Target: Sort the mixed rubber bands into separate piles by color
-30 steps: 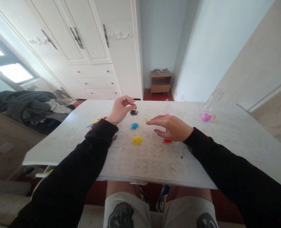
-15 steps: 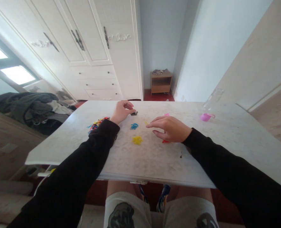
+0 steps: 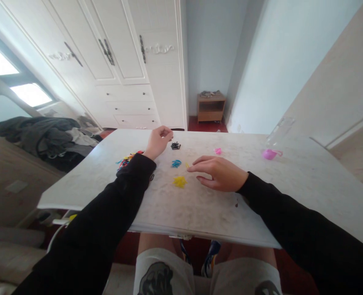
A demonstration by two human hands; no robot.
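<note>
White table (image 3: 199, 205) — black bands (image 3: 175, 145) just right of left hand (image 3: 157, 142) grip, apart.

no legible text, label, brand or number anywhere, scrollwork fittings on the wardrobe doors (image 3: 156, 48) far beyond the left hand (image 3: 158, 141) form no letters, dark print on the shorts (image 3: 158, 278) unreadable

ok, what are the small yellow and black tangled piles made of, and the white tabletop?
Small yellow tangled pile and small black tangled pile: thin looped strands in solid colours, probably rubber or silicone bands; too small to be sure. White tabletop: pale, grey-veined, slight sheen, looks like marble or marble-look laminate; the thin edge hints at laminate.
</note>
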